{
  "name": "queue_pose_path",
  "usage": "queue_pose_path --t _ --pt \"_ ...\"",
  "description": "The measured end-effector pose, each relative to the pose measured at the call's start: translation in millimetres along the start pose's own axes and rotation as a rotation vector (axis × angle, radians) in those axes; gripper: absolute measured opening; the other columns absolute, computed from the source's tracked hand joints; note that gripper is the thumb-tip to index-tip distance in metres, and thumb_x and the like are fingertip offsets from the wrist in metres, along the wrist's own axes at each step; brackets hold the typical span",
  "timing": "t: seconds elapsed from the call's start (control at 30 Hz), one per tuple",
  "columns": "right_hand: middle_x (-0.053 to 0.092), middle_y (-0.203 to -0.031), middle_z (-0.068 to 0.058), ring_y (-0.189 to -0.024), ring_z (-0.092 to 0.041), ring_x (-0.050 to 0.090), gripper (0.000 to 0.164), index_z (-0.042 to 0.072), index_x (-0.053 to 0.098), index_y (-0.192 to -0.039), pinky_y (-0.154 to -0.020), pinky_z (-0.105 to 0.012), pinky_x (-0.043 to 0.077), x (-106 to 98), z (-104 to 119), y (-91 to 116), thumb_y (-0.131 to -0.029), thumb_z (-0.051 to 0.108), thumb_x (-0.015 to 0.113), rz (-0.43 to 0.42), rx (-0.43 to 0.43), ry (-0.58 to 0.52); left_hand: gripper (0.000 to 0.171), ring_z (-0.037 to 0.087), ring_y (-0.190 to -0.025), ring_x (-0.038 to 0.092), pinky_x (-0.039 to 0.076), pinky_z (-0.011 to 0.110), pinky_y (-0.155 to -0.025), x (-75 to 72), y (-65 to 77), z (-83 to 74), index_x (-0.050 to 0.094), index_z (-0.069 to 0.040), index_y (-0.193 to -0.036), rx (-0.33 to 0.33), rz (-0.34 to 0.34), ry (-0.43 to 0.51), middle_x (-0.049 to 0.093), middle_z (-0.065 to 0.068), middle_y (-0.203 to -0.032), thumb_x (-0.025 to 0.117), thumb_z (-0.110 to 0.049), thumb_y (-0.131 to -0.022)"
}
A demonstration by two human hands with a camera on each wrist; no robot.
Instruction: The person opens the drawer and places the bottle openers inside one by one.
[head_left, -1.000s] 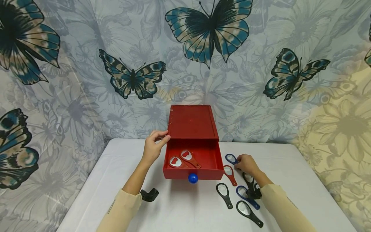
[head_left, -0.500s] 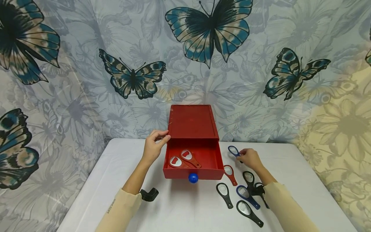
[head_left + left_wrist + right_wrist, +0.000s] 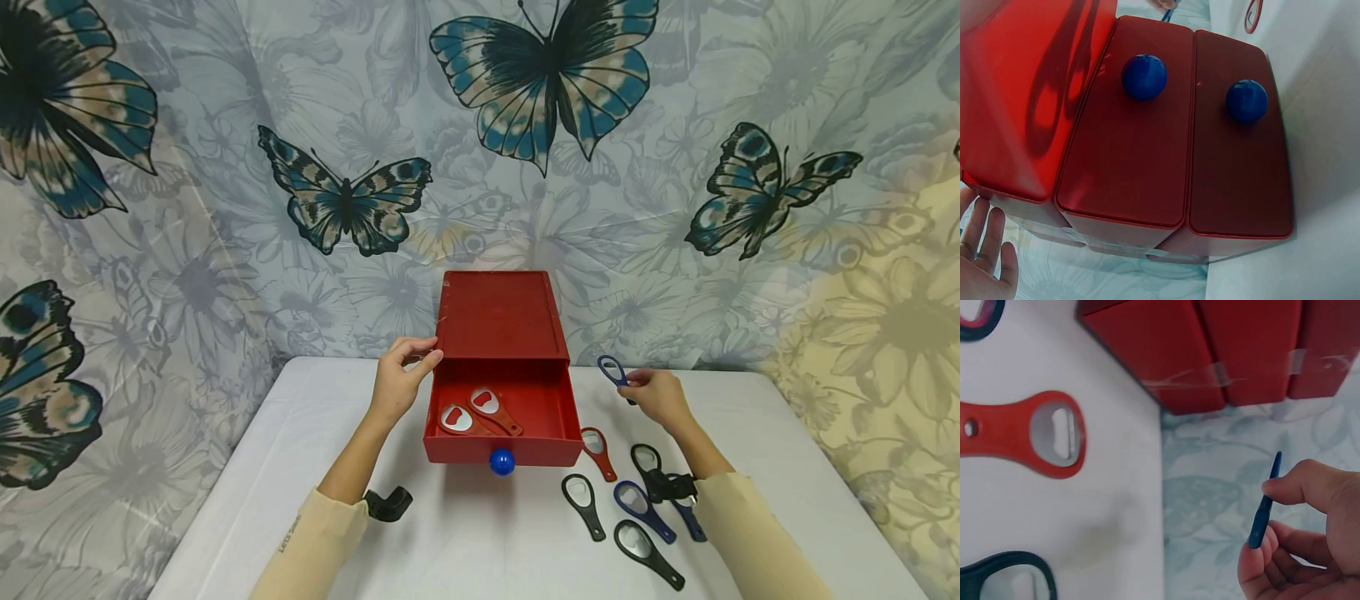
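"Starting with the right hand [image 3: 660,396], what did it hold?"

"It pinched a flat blue bottle opener [image 3: 1261,525] with an oval ring between thumb and fingers, raised above the counter to the right of the drawers. The right wrist view showed the opener edge-on."

"And the left hand [image 3: 400,379]?"

"It gripped nothing. Its fingers were extended, and the fingertips touched the left side of the glossy red drawer stack [image 3: 501,317]."

"Which drawers were open?"

"Only the top drawer [image 3: 453,451], which had a round blue knob [image 3: 502,462] on its front. The two lower drawers [image 3: 1124,156] sat closed, each with a similar knob."

"Did the open one contain anything?"

"Two red bottle openers [image 3: 498,413] lay in it, towards the left. I couldn't tell whether they touched."

"What was on the white-covered counter [image 3: 450,550]?"

"A red bottle opener with an oval ring [image 3: 603,465] lay right of the open drawer. Nearby were three black bottle openers [image 3: 652,559] and two more blue bottle openers [image 3: 652,520]. A black device [image 3: 671,487] at the right wrist partly hid one black and one blue."
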State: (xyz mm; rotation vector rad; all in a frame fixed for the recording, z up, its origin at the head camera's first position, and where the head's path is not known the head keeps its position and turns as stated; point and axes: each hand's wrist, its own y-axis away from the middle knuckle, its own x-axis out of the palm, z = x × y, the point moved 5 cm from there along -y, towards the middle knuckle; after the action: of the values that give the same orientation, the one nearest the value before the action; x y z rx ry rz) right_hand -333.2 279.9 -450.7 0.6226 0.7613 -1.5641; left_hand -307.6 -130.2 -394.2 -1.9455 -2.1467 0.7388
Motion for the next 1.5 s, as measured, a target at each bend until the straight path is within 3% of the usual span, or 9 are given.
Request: queue_pose_path --t 0.13,0.27,0.37,0.47,0.67,0.9,1.2,1.4,1.5 --pt "0.071 -0.092 -0.026 -0.077 -0.028 0.067 0.033 -0.014 0.067 -0.103 -0.059 -0.026 0.049 -7 8 2 -0.083 0.012 0.072 -0.017 -0.007 -0.010 0.026 0.008 -0.097 0.058 0.051 0.034 -0.091 0.2 0.2 0.3 0.071 0.000 -0.111 -0.003 -0.005 0.001 0.066 0.015 -0.110 0.071 -0.014 -0.089" --pt "0.071 -0.091 -0.026 -0.079 -0.028 0.066 0.032 -0.014 0.067 -0.104 -0.060 -0.024 0.049 -15 17 3 -0.084 0.011 0.070 -0.032 -0.028 -0.014 0.027 0.017 -0.100 0.059 0.048 0.050 -0.095 0.8 0.0 1.9 0.071 0.000 -0.112 -0.004 -0.001 0.017 0.066 0.016 -0.110 0.072 -0.015 -0.089" --pt "0.070 -0.090 -0.025 -0.076 -0.022 0.065 0.032 -0.014 0.066 -0.105 -0.059 -0.022 0.048 -20 26 4 -0.085 0.010 0.070 -0.028 -0.058 -0.022 0.028 0.023 -0.101 0.059 0.049 0.049 -0.095 0.7 0.0 2.0 0.071 0.000 -0.112 -0.003 -0.002 0.022 0.066 0.017 -0.110 0.072 -0.015 -0.089" --pt "0.070 -0.088 -0.023 -0.073 -0.018 0.064 0.032 -0.013 0.066 -0.106 -0.057 -0.020 0.048 -26 38 5 -0.085 0.010 0.070 -0.020 -0.088 -0.022 0.028 0.021 -0.100 0.059 0.050 0.043 -0.093 0.4 0.2 1.2 0.071 0.000 -0.112 0.003 -0.008 0.013 0.065 0.017 -0.109 0.072 -0.014 -0.089" --pt "0.070 -0.090 -0.022 -0.077 -0.022 0.065 0.034 -0.012 0.066 -0.108 -0.059 -0.022 0.048 -38 60 9 -0.084 0.012 0.072 -0.023 -0.112 -0.020 0.026 0.010 -0.097 0.058 0.051 0.037 -0.091 0.6 0.9 0.9 0.071 0.000 -0.112 0.007 -0.010 0.006 0.065 0.016 -0.108 0.072 -0.012 -0.088" --pt "0.070 -0.089 -0.021 -0.074 -0.023 0.065 0.034 -0.012 0.067 -0.107 -0.060 -0.026 0.049 -49 84 15 -0.083 0.012 0.072 -0.015 -0.107 0.008 0.028 0.013 -0.097 0.058 0.050 0.041 -0.093 0.1 0.9 0.8 0.071 0.000 -0.112 -0.006 0.008 0.005 0.065 0.016 -0.109 0.072 -0.015 -0.088" --pt "0.070 -0.088 -0.018 -0.079 -0.024 0.064 0.034 -0.009 0.067 -0.109 -0.061 -0.023 0.049 -60 114 28 -0.083 0.012 0.073 0.012 -0.125 -0.004 0.027 0.015 -0.094 0.060 0.052 0.030 -0.091 0.8 -2.3 -3.2 0.071 -0.002 -0.112 0.001 0.033 -0.015 0.065 0.015 -0.106 0.071 -0.016 -0.089" --pt "0.070 -0.085 -0.016 -0.078 -0.022 0.064 0.033 -0.008 0.068 -0.108 -0.063 -0.020 0.049 -65 142 42 -0.081 0.010 0.073 0.013 -0.211 0.030 0.026 0.003 -0.090 0.056 0.050 0.044 -0.096 -2.4 2.0 -14.3 0.070 0.003 -0.112 -0.017 0.034 -0.026 0.065 0.021 -0.106 0.070 -0.011 -0.090" --pt "0.070 -0.086 -0.014 -0.079 -0.021 0.064 0.032 -0.005 0.069 -0.108 -0.065 -0.020 0.050 -66 153 47 -0.081 0.011 0.073 0.038 -0.218 0.015 0.026 0.008 -0.091 0.057 0.048 0.051 -0.097 -4.5 5.4 -27.6 0.069 0.007 -0.111 -0.015 0.037 -0.024 0.065 0.024 -0.106 0.069 -0.008 -0.090"
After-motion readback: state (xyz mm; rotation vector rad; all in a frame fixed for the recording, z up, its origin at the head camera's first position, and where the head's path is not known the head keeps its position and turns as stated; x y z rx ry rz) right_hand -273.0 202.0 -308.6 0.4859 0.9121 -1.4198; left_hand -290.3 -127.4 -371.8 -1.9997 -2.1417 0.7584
